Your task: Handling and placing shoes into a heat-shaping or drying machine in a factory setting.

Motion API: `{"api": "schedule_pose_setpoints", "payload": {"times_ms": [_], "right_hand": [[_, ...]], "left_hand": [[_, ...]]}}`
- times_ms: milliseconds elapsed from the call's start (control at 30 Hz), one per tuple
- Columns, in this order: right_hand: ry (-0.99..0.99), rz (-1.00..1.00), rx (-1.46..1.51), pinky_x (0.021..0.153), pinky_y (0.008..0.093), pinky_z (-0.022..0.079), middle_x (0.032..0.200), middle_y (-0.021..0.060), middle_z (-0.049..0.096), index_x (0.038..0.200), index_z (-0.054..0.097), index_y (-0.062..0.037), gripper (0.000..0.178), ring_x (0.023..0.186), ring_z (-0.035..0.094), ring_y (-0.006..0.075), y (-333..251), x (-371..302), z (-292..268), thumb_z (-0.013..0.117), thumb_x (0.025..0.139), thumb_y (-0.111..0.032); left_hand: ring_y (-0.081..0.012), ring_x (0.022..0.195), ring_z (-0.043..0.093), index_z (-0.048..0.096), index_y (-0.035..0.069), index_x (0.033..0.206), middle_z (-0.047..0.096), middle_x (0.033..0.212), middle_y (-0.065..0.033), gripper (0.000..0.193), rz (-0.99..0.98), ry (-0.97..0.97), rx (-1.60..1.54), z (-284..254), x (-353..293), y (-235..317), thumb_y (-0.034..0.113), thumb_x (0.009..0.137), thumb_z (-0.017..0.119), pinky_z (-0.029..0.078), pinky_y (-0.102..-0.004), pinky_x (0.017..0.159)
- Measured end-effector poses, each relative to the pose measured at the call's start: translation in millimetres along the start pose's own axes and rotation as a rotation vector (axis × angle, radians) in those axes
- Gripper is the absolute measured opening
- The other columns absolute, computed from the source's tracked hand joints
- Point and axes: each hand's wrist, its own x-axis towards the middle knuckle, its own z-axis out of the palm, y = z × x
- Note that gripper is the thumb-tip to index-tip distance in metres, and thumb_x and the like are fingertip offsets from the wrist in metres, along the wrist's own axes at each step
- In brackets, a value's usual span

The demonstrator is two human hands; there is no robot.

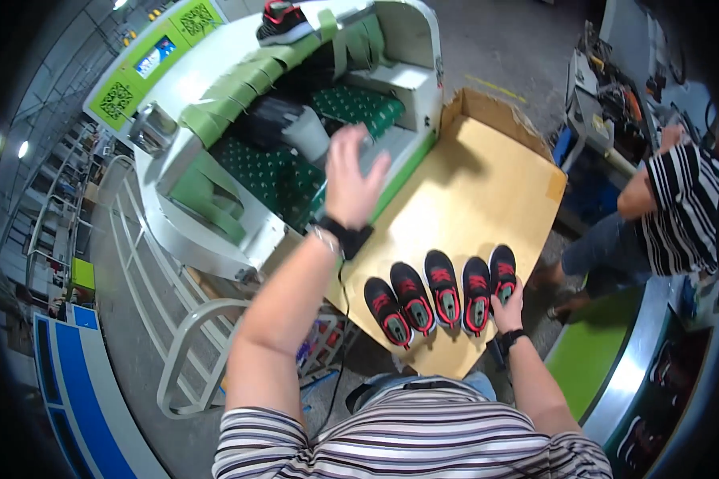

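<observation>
Several black sneakers with red laces and trim, one of them a middle sneaker (443,291), are lined up side by side on a light wooden tabletop (455,191), toes pointing away from me. My right hand (510,310) is closed round the heel of the rightmost sneaker (502,270), its thumb by the shoe's opening. Raised near the mouth of a white machine (164,209), my left hand (355,177) has its fingers apart and nothing in it. Just beyond it, inside the machine, are a green dotted conveyor belt (252,172) and a pale grey block-like part (305,134).
Another sneaker (284,22) rests on top of the machine. Cardboard (487,102) edges the table's far end. A white metal rail (185,351) stands at left. On the right, a person in a striped shirt (679,199) is beside a green-edged conveyor (603,339) with more shoes.
</observation>
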Motion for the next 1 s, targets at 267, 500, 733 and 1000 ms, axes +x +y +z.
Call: {"api": "schedule_pose_setpoints", "payload": {"times_ms": [267, 500, 733, 1000], "right_hand": [[-0.040, 0.036, -0.007, 0.112, 0.0486, 0.029, 0.144, 0.0253, 0.036, 0.150, 0.020, -0.0052, 0.094, 0.132, 0.036, 0.0437, 2.6, -1.5, 1.9, 0.076, 0.075, -0.011], [-0.039, 0.100, -0.038, 0.110, 0.0482, 0.033, 0.143, 0.0247, 0.038, 0.149, 0.022, -0.0072, 0.093, 0.131, 0.039, 0.0431, -17.1, -4.1, -3.5, 0.077, 0.075, -0.012], [-0.003, 0.088, -0.064, 0.108, 0.0485, 0.036, 0.139, 0.0250, 0.042, 0.149, 0.025, -0.0086, 0.089, 0.128, 0.043, 0.0435, -22.3, 1.0, -8.6, 0.077, 0.077, -0.014], [-0.051, 0.033, -0.077, 0.108, 0.0484, 0.035, 0.136, 0.0275, 0.042, 0.149, 0.023, -0.0061, 0.089, 0.127, 0.042, 0.0445, -4.0, 2.7, 3.7, 0.076, 0.078, -0.017]], "left_hand": [[-0.0450, 0.138, 0.031, 0.020, -0.012, 0.146, 0.033, 0.146, -0.0347, 0.128, -0.380, 0.476, 0.131, -62.4, 293.1, -66.2, 0.062, 0.062, 0.081, 0.025, -0.0461, 0.116], [-0.0427, 0.118, 0.057, 0.031, -0.005, 0.136, 0.056, 0.126, -0.0295, 0.092, -0.629, 0.463, 0.305, -38.5, 333.2, -160.7, 0.038, 0.067, 0.076, 0.043, -0.0432, 0.105], [-0.0184, 0.063, 0.056, 0.063, -0.001, 0.093, 0.062, 0.076, -0.0054, 0.038, -0.357, 0.642, -0.434, -70.4, 260.3, -47.3, 0.031, 0.075, 0.074, 0.044, -0.0331, 0.060], [-0.0185, 0.107, 0.059, 0.037, -0.001, 0.146, 0.058, 0.127, -0.0094, 0.068, -0.585, 0.033, -1.146, -41.2, -26.6, 38.1, -0.004, 0.080, 0.055, 0.047, -0.0322, 0.096]]}}
